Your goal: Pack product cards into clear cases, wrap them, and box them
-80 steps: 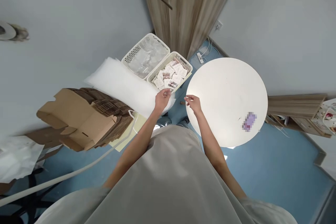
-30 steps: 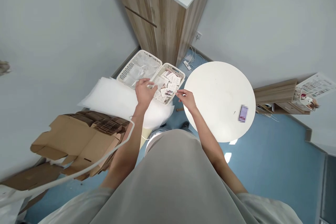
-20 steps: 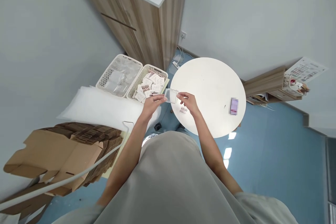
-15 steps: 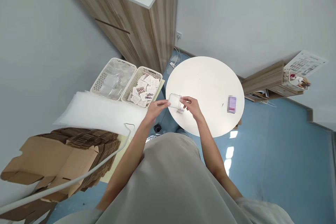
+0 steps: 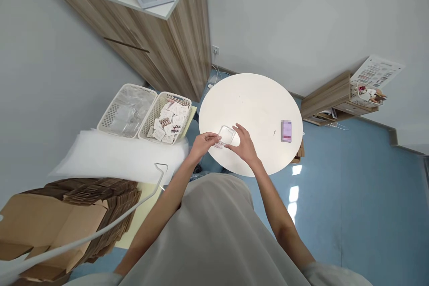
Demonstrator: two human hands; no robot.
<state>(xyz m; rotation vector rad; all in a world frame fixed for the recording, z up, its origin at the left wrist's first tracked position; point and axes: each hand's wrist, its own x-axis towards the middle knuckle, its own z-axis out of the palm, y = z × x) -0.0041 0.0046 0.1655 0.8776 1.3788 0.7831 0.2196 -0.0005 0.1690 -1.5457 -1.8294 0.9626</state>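
Note:
A small clear plastic box (image 5: pixel 227 134), roughly square with rounded corners, is over the near left part of the round white table (image 5: pixel 254 98). My left hand (image 5: pixel 203 145) pinches its left edge between thumb and fingers. Close by on the right, my right hand (image 5: pixel 245 144) has its thumb and fingers spread apart around the box's right side; whether the fingertips touch it is hard to see. A small card of nail tips (image 5: pixel 219 145) lies on the table just below the box, partly hidden by my left hand.
Left of the table stand a white basket of clear plastic pieces (image 5: pixel 112 120) and one full of small cards (image 5: pixel 171 120). White foam sheets (image 5: pixel 117 154) and stacked cardboard boxes (image 5: pixel 53 214) are nearer. A purple package (image 5: pixel 286 131) lies on the table's right.
My right hand has opened from a pinch at the box's right edge to spread fingers. The box has turned and is tilted differently. The whole view has shifted somewhat.

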